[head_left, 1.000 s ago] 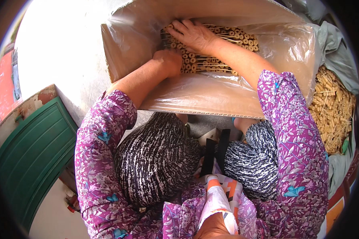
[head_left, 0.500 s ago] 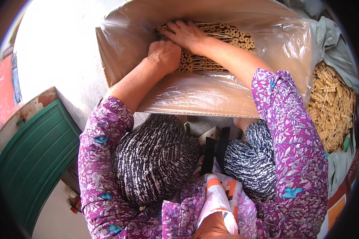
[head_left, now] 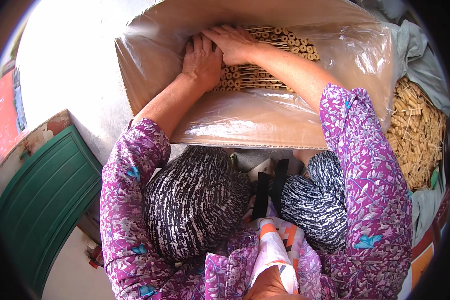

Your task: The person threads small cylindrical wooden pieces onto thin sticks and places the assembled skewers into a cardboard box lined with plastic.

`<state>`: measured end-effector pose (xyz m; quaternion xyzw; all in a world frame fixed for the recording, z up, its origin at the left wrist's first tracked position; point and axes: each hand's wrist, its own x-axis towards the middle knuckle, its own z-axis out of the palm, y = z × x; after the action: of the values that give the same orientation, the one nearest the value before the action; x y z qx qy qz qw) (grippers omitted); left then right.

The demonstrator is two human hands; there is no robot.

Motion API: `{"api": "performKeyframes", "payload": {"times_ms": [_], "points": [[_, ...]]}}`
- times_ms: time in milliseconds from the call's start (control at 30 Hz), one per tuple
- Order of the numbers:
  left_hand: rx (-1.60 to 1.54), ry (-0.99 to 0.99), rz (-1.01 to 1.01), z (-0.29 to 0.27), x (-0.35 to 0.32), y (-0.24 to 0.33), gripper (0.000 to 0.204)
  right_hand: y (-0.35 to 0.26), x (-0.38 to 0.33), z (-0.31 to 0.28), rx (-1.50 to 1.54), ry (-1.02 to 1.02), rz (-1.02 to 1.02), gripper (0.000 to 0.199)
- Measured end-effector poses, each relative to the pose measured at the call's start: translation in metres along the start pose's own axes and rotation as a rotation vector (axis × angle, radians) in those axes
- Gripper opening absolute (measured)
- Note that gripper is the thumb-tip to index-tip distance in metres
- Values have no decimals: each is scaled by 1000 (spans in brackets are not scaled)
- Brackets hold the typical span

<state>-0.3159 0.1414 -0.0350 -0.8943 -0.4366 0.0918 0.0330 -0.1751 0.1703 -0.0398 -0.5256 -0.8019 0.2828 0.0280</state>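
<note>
A cardboard box (head_left: 150,87) lined with clear plastic film (head_left: 265,117) stands in front of my knees. Inside lie rows of thin wooden sticks strung with small tan rings (head_left: 257,75). My left hand (head_left: 201,61) rests palm down on the left end of the rows, fingers together. My right hand (head_left: 232,42) lies flat on the sticks just beyond it, fingers pointing left and touching the left hand. Neither hand is closed around anything that I can see.
A heap of loose tan sticks (head_left: 415,130) lies on grey cloth to the right of the box. A green door (head_left: 40,210) is at the lower left, with a pale wall (head_left: 75,65) above it.
My left hand has slid forward and to the right over the sticks, up against my right hand. The box sits closer and more to the right in view.
</note>
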Motion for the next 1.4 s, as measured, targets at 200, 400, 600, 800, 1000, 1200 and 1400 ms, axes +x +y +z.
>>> {"api": "performKeyframes", "payload": {"times_ms": [200, 400, 600, 800, 1000, 1200, 1400], "points": [[-94, -53, 31, 1, 4, -5, 49, 16, 0, 14, -44, 96, -96, 83], [-78, -113, 20, 0, 4, -1, 52, 29, -3, 30, -208, 232, -179, 76], [-57, -276, -26, 5, 18, -10, 61, 27, -21, 5, -431, 250, -229, 38], [-31, -244, -44, 11, 18, -14, 67, 32, -22, -20, -193, 244, 146, 30], [-71, -315, -47, -3, 23, -6, 67, 52, -7, 12, -58, 103, 346, 34], [-44, -320, -62, -5, 24, -4, 69, 44, -3, 4, 31, 90, 323, 32], [-73, -318, -80, -3, 26, -5, 63, 49, 6, 18, -36, 58, 289, 32]]}}
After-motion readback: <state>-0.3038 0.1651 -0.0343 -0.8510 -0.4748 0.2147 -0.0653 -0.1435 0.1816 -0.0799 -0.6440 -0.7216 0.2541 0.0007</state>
